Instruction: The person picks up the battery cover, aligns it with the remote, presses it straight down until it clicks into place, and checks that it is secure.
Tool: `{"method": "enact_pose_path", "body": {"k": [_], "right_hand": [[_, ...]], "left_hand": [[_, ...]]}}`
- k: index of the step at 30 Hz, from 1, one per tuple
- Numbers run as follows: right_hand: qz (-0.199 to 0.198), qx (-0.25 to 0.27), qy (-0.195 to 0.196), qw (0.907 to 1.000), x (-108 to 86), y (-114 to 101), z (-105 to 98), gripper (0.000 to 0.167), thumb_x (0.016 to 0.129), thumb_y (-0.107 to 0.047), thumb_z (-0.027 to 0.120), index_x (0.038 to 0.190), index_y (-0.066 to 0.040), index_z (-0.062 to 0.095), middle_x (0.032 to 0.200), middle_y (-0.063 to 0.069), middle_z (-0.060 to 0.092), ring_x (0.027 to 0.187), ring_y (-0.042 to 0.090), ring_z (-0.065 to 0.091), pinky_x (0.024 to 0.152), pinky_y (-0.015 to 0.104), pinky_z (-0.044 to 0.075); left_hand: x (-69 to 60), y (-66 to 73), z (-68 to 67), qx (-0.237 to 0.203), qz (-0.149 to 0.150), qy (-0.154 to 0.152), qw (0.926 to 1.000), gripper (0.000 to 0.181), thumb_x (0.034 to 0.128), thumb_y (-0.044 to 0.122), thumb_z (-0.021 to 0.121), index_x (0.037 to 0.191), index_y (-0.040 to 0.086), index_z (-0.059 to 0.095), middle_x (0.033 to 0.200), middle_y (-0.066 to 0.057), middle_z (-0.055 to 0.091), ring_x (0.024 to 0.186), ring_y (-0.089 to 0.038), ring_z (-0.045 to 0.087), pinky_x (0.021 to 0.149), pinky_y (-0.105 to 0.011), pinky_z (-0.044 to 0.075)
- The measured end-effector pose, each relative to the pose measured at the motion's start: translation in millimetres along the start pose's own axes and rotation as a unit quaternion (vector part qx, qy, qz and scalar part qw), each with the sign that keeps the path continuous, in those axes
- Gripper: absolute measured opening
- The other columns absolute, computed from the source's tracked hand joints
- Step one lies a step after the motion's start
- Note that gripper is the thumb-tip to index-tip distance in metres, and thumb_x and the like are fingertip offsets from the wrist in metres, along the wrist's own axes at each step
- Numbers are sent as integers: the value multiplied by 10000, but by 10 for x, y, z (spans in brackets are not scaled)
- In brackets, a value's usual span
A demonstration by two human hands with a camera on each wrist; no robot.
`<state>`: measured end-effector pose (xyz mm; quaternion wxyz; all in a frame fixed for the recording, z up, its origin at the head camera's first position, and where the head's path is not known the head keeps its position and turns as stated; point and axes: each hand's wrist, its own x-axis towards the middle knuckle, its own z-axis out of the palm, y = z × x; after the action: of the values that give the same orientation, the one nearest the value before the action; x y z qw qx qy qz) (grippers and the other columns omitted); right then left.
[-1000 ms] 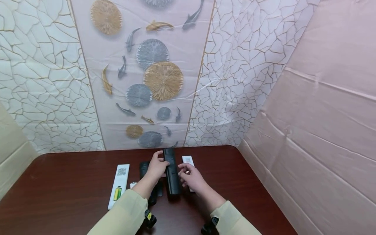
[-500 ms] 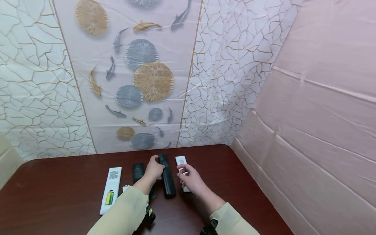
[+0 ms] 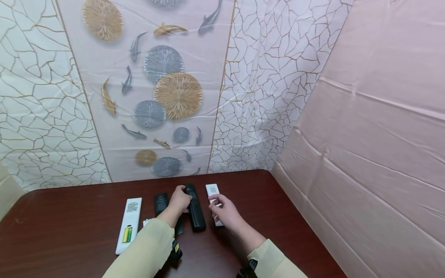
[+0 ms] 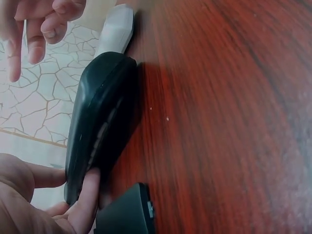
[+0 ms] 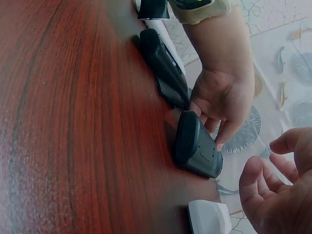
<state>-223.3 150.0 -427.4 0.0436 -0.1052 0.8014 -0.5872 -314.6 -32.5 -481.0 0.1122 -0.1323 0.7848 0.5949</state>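
A black remote lies on the table in the head view, its far part pinched between the thumb and fingers of the left hand. The left wrist view shows that hand at the end of the black remote. Above a smaller white remote, the right hand hovers with loosely bent fingers and nothing in them. In the right wrist view the right hand is apart from both the black remote and the white one.
Left of the left hand lie another black remote and a long white remote with a green battery picture. A small white item shows beside the left sleeve. Patterned cloth hangs behind the wooden table.
The left hand has lowered the black remote from a raised position onto the table. The right hand has stayed near the smaller white remote. The head view has shifted a little.
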Motion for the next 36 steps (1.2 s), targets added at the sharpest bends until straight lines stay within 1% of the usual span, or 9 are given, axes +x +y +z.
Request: {"method": "enact_pose_path", "body": {"k": [5,8,10,14,17,24,30,32,36], "right_hand": [[114,101,-9,9999,87,165,10,251,961,-8,557,1207,8,606,940,127,570,684,270,578,567,321,504],[135,153,31,9998,153,294,15,254,973,-28,559,1222,-9,608,950,104,565,663,230,567,548,300,486],[102,120,64,9999,177,342,20,256,979,-46,562,1229,-26,613,957,92,565,648,198,560,537,291,484],[70,16,42,10000,195,370,32,260,981,-84,574,1235,-50,618,968,89,568,638,162,559,538,292,504],[157,-4,6,9999,204,376,43,258,980,-109,583,1232,-69,625,975,86,572,645,159,562,555,297,513],[178,-68,-43,9998,199,355,55,255,992,-117,574,1240,-74,621,984,80,575,661,187,572,586,371,538],[4,91,-83,9999,226,318,126,261,989,-89,564,1240,-34,609,976,94,571,651,200,560,547,359,514],[-17,115,-93,9999,235,303,160,266,981,-85,571,1237,-24,608,957,80,564,641,183,553,537,334,501],[5,70,-114,9999,256,295,231,281,965,-79,584,1234,0,602,910,49,550,630,158,545,530,292,492]], "left_hand": [[-36,-22,-44,302,106,-14,9995,573,1014,156,557,1523,53,316,1426,-231,466,1105,-368,598,615,-398,584],[-83,-5,-78,406,145,-30,9991,556,1023,240,550,1499,22,362,1444,-237,450,1127,-367,595,644,-393,587],[-110,8,-99,437,183,-62,9989,546,1027,259,538,1482,0,383,1430,-247,459,1127,-371,599,667,-398,587],[-144,12,-132,386,203,-103,9990,539,1031,267,525,1472,-14,395,1425,-254,460,1144,-379,592,697,-402,588],[-153,-4,-150,321,209,-123,9992,541,1034,264,518,1478,-16,385,1440,-256,445,1175,-386,571,703,-401,588],[-197,-27,-186,200,278,-200,9992,573,1035,268,525,1505,-3,341,1471,-255,413,1212,-396,540,695,-390,589],[-354,-20,-314,-268,387,-270,9985,571,1022,262,560,1498,14,365,1367,-247,508,1145,-373,586,701,-390,593],[-438,-17,-370,-412,413,-270,9979,562,1019,260,564,1494,24,376,1347,-237,526,1134,-362,592,703,-388,593],[-626,-39,-497,-525,535,-270,9968,546,1024,255,557,1487,25,381,1378,-235,514,1166,-373,578,731,-398,590]]}}
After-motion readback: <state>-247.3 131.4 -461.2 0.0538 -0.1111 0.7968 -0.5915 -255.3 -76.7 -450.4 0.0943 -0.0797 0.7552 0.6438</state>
